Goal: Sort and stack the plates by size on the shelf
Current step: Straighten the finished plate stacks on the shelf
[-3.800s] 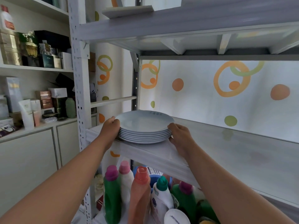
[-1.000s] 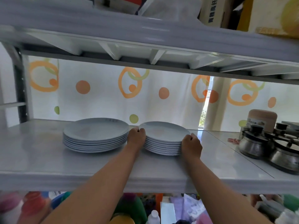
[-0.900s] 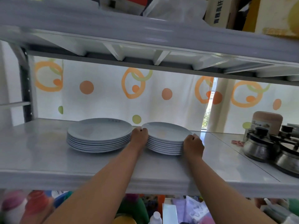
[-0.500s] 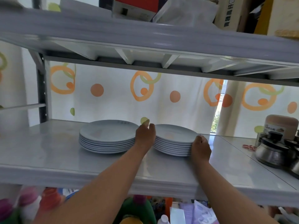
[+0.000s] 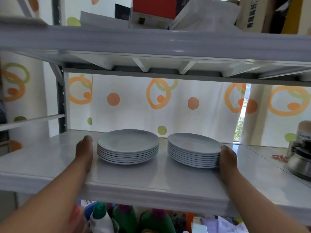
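Two stacks of white plates stand side by side on the white shelf point(image 5: 127, 180), a small gap between them. The larger plate stack point(image 5: 128, 146) is on the left, the smaller plate stack point(image 5: 193, 149) on the right; each holds several plates. My left hand point(image 5: 84, 152) stands on edge just left of the larger stack, a narrow gap away, holding nothing. My right hand point(image 5: 227, 158) wraps the right rim of the smaller stack, fingers against the plate edges.
Metal pots point(image 5: 299, 158) and a tan canister point(image 5: 304, 132) crowd the shelf's right end. The upper shelf point(image 5: 151, 42) hangs low overhead, carrying boxes. Detergent bottles point(image 5: 101, 217) stand below. A grey upright post point(image 5: 61, 101) bounds the left side.
My left hand has left the gap between the stacks and moved to the left side of the larger stack. My right hand stays on the smaller stack's right rim.
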The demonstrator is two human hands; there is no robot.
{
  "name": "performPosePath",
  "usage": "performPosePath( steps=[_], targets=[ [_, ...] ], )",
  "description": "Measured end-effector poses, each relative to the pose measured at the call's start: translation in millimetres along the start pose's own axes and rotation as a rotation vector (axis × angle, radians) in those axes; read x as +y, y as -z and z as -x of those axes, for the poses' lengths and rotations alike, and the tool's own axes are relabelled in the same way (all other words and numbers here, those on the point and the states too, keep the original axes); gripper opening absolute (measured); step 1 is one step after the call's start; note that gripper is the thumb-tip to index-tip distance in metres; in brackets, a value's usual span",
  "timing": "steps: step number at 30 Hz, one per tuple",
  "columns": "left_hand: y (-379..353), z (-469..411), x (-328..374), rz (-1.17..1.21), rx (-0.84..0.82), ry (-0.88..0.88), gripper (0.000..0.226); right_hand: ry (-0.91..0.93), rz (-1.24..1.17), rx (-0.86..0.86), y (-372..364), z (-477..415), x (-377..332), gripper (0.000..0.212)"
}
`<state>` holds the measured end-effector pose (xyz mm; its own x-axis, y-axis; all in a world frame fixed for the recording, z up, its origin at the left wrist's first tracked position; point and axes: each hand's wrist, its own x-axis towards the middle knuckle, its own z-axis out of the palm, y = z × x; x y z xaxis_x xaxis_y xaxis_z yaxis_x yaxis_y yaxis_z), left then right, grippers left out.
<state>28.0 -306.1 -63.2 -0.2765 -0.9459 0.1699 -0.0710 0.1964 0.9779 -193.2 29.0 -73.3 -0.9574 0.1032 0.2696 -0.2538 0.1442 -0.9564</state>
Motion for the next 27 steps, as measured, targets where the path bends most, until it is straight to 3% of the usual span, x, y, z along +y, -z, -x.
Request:
performPosePath(
  steps=[2, 10, 16, 21, 25, 27],
  targets=[
    [-8.3, 2.9, -4.0, 0.013, -0.124, -0.055, 0.020, 0.002, 0.005, -0.007, 0.0, -2.3, 1.8, 0.029],
    [-24.8, -1.8, -4.0, 0.041, -0.148, -0.075, 0.038, -0.023, -0.001, -0.021, 0.7, -4.8, 4.5, 0.027],
    [-26.4, -4.1, -4.9, 0.078, -0.349, -0.114, 0.023, -0.002, 0.026, -0.061, -1.2, -3.8, 2.8, 0.032],
    [-23.3, -0.1, -2.5, 0.079, -0.368, -0.137, 0.026, 0.003, 0.036, -0.052, -0.2, -2.3, 2.7, 0.032],
    [-26.3, 2.7, -1.3, 0.088, -0.344, -0.124, 0.028, 0.106, 0.166, -0.060, 0.8, 6.6, -0.5, 0.031],
    [-27.1, 5.8, -0.8, 0.001, -0.295, -0.136, 0.029, 0.203, 0.206, 0.031, 0.6, 13.3, -0.3, 0.033]
  ],
)
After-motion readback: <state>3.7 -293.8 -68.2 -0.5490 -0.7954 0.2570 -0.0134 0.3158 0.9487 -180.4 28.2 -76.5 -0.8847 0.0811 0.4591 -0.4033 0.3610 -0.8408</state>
